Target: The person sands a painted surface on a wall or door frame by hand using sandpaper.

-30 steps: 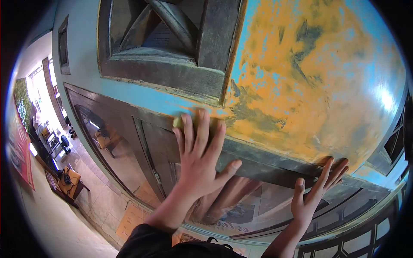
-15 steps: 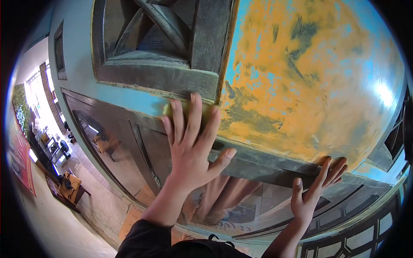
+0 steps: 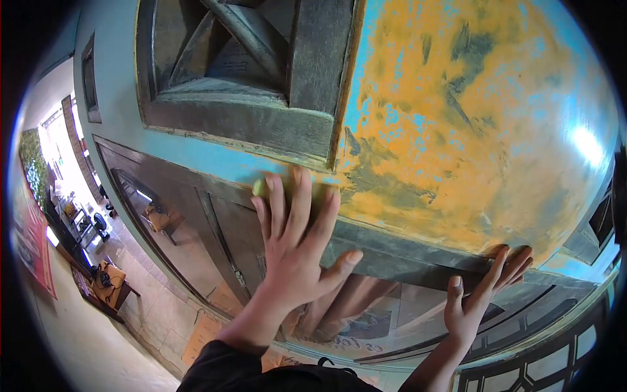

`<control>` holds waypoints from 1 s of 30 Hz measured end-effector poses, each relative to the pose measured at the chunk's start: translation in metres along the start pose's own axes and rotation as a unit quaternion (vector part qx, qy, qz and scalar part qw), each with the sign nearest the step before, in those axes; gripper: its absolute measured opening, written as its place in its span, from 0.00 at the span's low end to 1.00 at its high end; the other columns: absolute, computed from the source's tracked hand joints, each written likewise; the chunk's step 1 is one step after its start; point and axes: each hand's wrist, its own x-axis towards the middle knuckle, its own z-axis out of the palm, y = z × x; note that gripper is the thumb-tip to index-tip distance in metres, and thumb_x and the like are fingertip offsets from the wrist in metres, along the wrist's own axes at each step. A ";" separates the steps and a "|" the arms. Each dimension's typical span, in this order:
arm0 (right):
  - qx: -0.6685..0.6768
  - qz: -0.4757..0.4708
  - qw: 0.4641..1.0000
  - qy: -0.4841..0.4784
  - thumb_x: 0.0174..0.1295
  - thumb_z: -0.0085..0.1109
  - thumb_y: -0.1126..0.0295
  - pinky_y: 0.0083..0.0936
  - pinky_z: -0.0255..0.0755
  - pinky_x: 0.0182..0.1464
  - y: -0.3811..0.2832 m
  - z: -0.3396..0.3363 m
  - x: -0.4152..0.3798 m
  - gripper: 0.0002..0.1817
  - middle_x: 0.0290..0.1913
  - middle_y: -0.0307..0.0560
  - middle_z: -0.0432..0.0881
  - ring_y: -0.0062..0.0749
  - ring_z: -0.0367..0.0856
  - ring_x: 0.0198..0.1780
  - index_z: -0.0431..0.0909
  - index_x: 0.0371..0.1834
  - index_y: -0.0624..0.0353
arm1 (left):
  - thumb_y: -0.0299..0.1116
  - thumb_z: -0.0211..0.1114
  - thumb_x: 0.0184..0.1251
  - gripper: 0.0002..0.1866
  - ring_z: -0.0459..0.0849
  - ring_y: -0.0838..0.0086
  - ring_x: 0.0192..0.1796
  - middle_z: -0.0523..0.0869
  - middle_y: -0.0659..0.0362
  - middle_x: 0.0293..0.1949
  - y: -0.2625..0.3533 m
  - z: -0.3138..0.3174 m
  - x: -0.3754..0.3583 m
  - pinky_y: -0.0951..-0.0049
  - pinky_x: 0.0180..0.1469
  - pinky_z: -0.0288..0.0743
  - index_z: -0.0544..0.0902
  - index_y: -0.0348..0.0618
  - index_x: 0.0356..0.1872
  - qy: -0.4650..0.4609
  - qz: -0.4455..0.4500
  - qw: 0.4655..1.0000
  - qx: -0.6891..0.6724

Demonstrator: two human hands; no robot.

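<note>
Sponge (image 3: 261,188) sat pinned flat under my left hand (image 3: 297,251) against the blue wall (image 3: 215,160), fingers spread; my right hand (image 3: 477,297) lay open on the ledge (image 3: 405,251). Easing pressure could drop it.

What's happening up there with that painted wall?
A person presses a yellow-green sponge flat against the wall with the left hand, fingers spread, just below a dark wooden frame. The wall here is blue with large orange patches. The right hand rests open on a dark ledge lower to the right, holding nothing.
</note>
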 end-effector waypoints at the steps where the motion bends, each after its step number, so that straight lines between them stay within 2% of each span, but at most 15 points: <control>1: 0.001 0.001 1.000 0.001 0.69 0.45 0.33 0.64 0.17 0.75 -0.001 0.000 0.001 0.49 0.85 0.58 0.31 0.57 0.23 0.84 0.44 0.84 0.50 | 0.62 0.56 0.71 0.44 0.39 0.32 0.80 0.49 0.33 0.79 0.001 0.006 -0.007 0.32 0.75 0.28 0.62 0.38 0.76 0.008 -0.002 1.000 -0.001; 6: -0.002 -0.002 1.000 -0.002 0.69 0.45 0.32 0.63 0.17 0.76 0.001 0.000 -0.001 0.50 0.85 0.58 0.31 0.57 0.23 0.84 0.43 0.84 0.50 | 0.63 0.54 0.71 0.44 0.39 0.33 0.81 0.49 0.34 0.79 0.000 -0.006 0.017 0.33 0.75 0.28 0.62 0.37 0.76 -0.001 -0.003 1.000 0.003; 10: -0.004 0.005 1.000 -0.005 0.68 0.45 0.32 0.65 0.18 0.75 -0.002 -0.003 -0.001 0.50 0.85 0.57 0.31 0.57 0.23 0.84 0.43 0.84 0.49 | 0.63 0.54 0.72 0.43 0.39 0.33 0.81 0.49 0.34 0.79 0.001 0.003 -0.007 0.33 0.75 0.28 0.63 0.39 0.76 0.004 -0.018 1.000 -0.019; 14: -0.003 0.005 1.000 -0.005 0.68 0.45 0.32 0.66 0.17 0.75 -0.001 -0.002 -0.001 0.49 0.85 0.57 0.31 0.56 0.23 0.84 0.43 0.84 0.48 | 0.62 0.54 0.72 0.43 0.39 0.32 0.80 0.50 0.34 0.79 -0.003 0.000 0.000 0.33 0.75 0.28 0.63 0.37 0.76 0.015 -0.018 1.000 -0.021; 17: 0.014 0.003 1.000 -0.016 0.69 0.48 0.36 0.69 0.17 0.74 -0.001 -0.004 -0.001 0.47 0.84 0.64 0.30 0.65 0.22 0.83 0.44 0.84 0.48 | 0.61 0.55 0.72 0.43 0.39 0.32 0.80 0.49 0.34 0.79 -0.003 -0.008 0.011 0.33 0.75 0.28 0.63 0.37 0.76 0.005 -0.023 1.000 -0.012; 20: 0.021 0.004 1.000 -0.013 0.70 0.48 0.36 0.69 0.17 0.73 -0.001 -0.003 -0.001 0.47 0.84 0.64 0.30 0.65 0.22 0.83 0.44 0.84 0.48 | 0.61 0.55 0.72 0.43 0.38 0.32 0.80 0.49 0.34 0.79 0.003 0.003 -0.009 0.33 0.75 0.28 0.62 0.38 0.77 0.009 -0.033 0.999 -0.020; 26: 0.024 0.004 1.000 -0.013 0.70 0.47 0.35 0.69 0.17 0.73 0.001 -0.002 -0.002 0.47 0.84 0.64 0.30 0.65 0.22 0.83 0.44 0.84 0.48 | 0.61 0.56 0.71 0.44 0.37 0.33 0.81 0.48 0.34 0.80 0.001 -0.007 0.012 0.32 0.75 0.28 0.61 0.38 0.77 -0.002 -0.023 1.000 -0.007; 29: 0.010 0.006 1.000 -0.002 0.68 0.44 0.31 0.65 0.16 0.75 0.001 0.000 -0.003 0.50 0.85 0.56 0.31 0.57 0.22 0.84 0.42 0.84 0.49 | 0.61 0.56 0.71 0.44 0.37 0.33 0.81 0.48 0.35 0.80 0.005 -0.001 -0.002 0.33 0.75 0.28 0.60 0.38 0.77 -0.001 -0.033 0.999 -0.014; 30: 0.014 0.004 1.000 -0.007 0.69 0.45 0.32 0.66 0.16 0.74 0.001 -0.001 -0.003 0.49 0.84 0.59 0.30 0.60 0.22 0.83 0.43 0.84 0.49 | 0.61 0.56 0.71 0.44 0.37 0.33 0.81 0.48 0.35 0.80 0.005 0.001 -0.003 0.33 0.75 0.28 0.60 0.38 0.77 0.005 -0.033 0.999 -0.012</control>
